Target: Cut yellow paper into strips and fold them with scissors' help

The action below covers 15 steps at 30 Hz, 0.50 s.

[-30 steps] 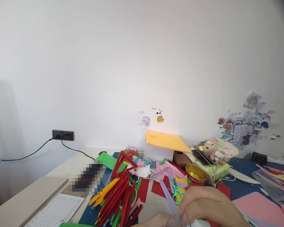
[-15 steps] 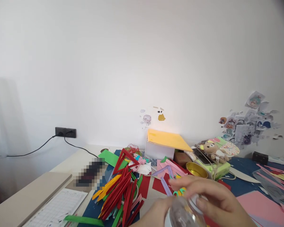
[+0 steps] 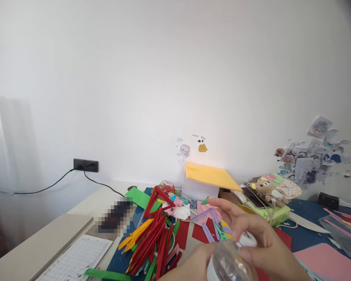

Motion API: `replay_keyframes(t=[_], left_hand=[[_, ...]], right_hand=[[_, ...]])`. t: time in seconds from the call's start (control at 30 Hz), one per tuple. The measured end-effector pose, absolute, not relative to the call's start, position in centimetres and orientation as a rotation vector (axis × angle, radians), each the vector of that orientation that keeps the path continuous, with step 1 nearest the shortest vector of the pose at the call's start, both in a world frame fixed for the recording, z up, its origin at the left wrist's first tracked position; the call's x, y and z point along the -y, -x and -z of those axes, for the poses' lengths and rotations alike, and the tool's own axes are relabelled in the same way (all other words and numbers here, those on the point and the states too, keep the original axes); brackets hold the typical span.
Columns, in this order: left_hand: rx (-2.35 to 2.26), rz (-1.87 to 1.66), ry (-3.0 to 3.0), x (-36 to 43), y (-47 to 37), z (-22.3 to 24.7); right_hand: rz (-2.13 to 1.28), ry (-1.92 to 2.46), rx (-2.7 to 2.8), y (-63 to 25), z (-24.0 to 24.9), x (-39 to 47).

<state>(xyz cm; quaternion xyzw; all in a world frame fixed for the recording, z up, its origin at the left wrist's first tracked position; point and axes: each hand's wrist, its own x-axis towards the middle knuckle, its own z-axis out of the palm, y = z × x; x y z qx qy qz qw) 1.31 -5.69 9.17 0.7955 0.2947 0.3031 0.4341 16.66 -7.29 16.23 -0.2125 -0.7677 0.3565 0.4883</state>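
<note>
Low in the view, my left hand (image 3: pixel 194 261) is wrapped around a clear plastic container (image 3: pixel 229 259) with a rounded top and a white part at its left side. Its lower end is cut off by the frame. My right hand (image 3: pixel 261 240) curves over the container's right side, thumb against it and fingers bent. A white rounded piece (image 3: pixel 248 239) shows between that thumb and the fingers; I cannot tell whether it is gripped or lies behind. Just beyond the hands are small green-handled scissors (image 3: pixel 221 231) and purple paper strips (image 3: pixel 210 230).
A heap of red paper strips (image 3: pixel 149 246) lies left of my hands. Behind stands a white box with a yellow sheet (image 3: pixel 212 175) on top. A teddy bear (image 3: pixel 266 189) sits at the back right, above pink paper (image 3: pixel 324 259). A cable (image 3: pixel 105 183) runs to a wall socket.
The view has shifted slightly, so everything sits a little further right. My right fingers have lifted and spread a bit, and more of the white piece shows.
</note>
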Motion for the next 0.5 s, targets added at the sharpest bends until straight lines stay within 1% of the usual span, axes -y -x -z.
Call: replay_keyframes(t=[0.07,0.1,0.17,0.27,0.33,0.4,0.47,0.5], left_hand=[[-0.728,-0.724,-1.958,6.0,-1.1,-9.7],[-0.742,-0.721,-1.958,6.1,-1.1,-9.9],[-0.777,-0.733,-1.959,5.9,-1.5,-10.0],[-1.005,-0.860,-1.936,5.5,-2.0,-10.2],[-1.043,-0.937,-1.920,5.3,-1.9,-10.6],[-0.802,-0.886,-1.928,5.2,-1.5,-11.3],[-0.516,-0.758,-1.929,5.2,-0.9,-11.9],[-0.449,-0.720,-1.932,5.3,-0.7,-12.2]], right_hand=[[-0.970,0.280,1.829,-16.5,-16.5,6.8],[-0.985,0.268,1.795,-16.3,-16.5,6.5],[-0.938,0.493,1.740,-15.5,-16.3,6.2],[-0.669,1.024,1.597,-14.3,-16.3,6.1],[-0.570,1.115,1.554,-14.1,-16.5,6.1],[-0.651,0.960,1.627,-14.4,-16.7,6.1],[-0.788,0.660,1.708,-14.9,-17.0,6.0],[-0.817,0.523,1.723,-15.1,-17.1,6.0]])
